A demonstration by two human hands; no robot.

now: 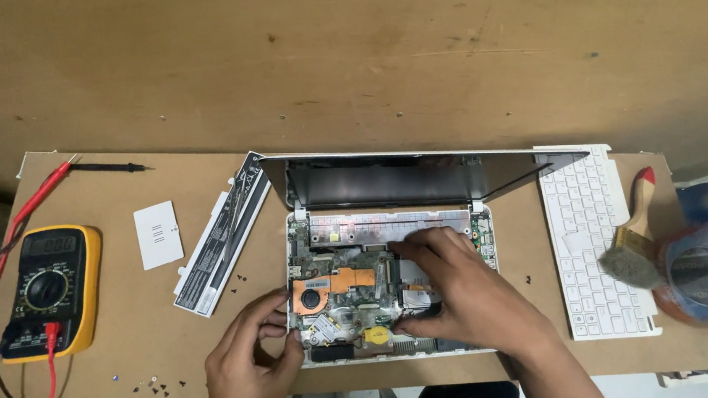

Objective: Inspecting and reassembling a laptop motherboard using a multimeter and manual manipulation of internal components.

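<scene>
Centre of frame: the opened small laptop, keyboard removed, circuit board exposed. Your right hand lies over the board's right half, fingers pinched on a dark component. Your left hand grips the laptop's lower left edge. Right: detached white keyboard, brush. Left: yellow multimeter.

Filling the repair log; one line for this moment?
left hand: steadies laptop front edge | right hand: grips drive bay part | removed keyboard: right
</scene>
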